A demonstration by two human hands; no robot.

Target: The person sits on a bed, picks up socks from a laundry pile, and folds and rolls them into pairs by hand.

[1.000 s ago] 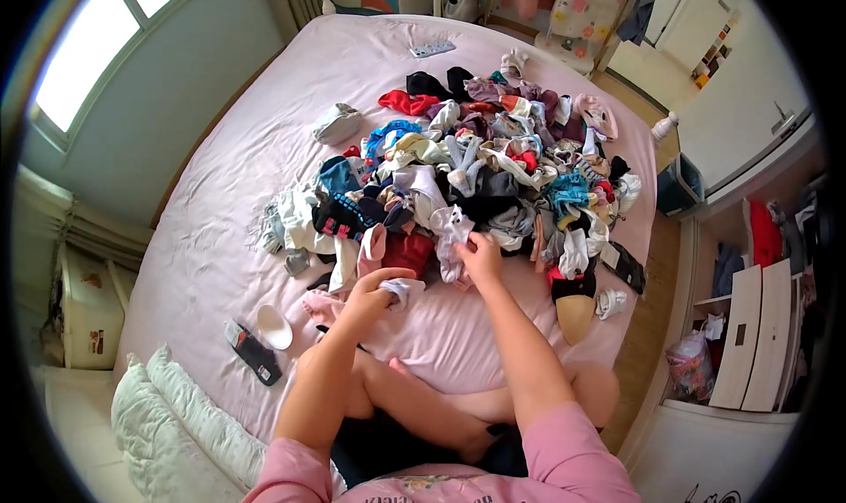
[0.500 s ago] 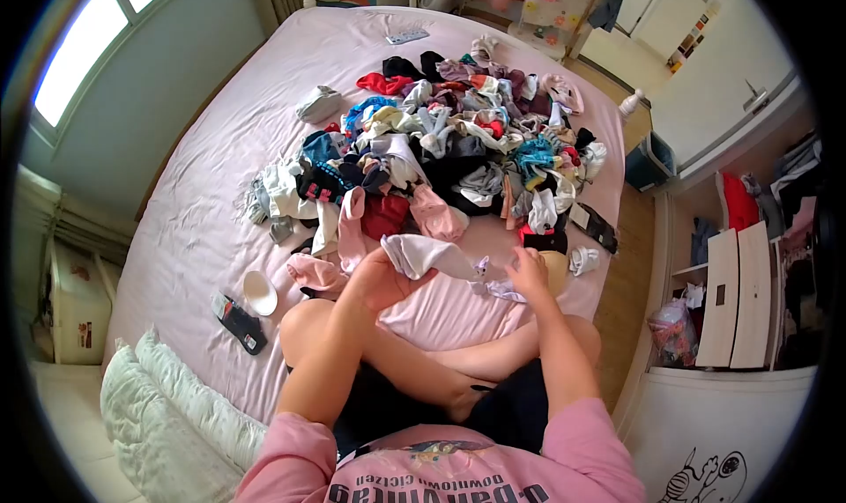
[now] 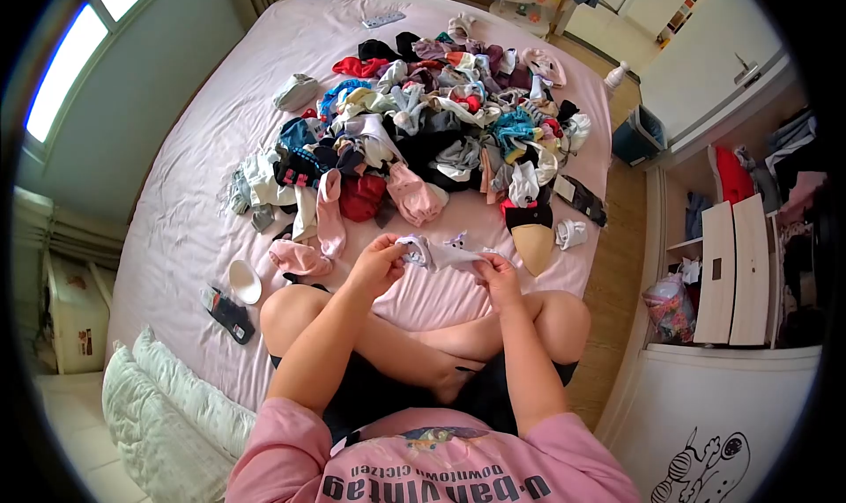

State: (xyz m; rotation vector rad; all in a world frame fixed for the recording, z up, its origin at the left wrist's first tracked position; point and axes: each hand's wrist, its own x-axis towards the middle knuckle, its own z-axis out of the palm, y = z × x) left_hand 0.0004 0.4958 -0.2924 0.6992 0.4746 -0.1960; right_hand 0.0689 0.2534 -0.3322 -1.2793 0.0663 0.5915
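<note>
Between my two hands, low over the bed, is a pale lavender-white sock [image 3: 451, 256] with a small cartoon pattern. My left hand [image 3: 379, 267] pinches its bunched end. My right hand [image 3: 499, 279] grips the other end, so the fabric stretches across the gap. Whether one or two socks are held, I cannot tell. Just beyond lie a pink sock [image 3: 330, 212], a pink bundle [image 3: 412, 195] and a dark red piece [image 3: 362, 200], at the near edge of a large clothes pile [image 3: 441, 124]. A beige cup-shaped piece [image 3: 534, 246] is right of my right hand.
A pink sheet covers the bed [image 3: 189, 203]. Left of my knee are a white cup-shaped piece [image 3: 245, 282] and dark packaged socks [image 3: 227, 316]. A rolled white sock [image 3: 571, 233] lies at the right. White pillows [image 3: 167, 406] stand lower left; an open wardrobe [image 3: 687, 203] is right.
My left hand has gone from cradling the draped sock to pinching its bunched end. My right hand has moved left and down and now grips the other end. The view has shifted slightly.
</note>
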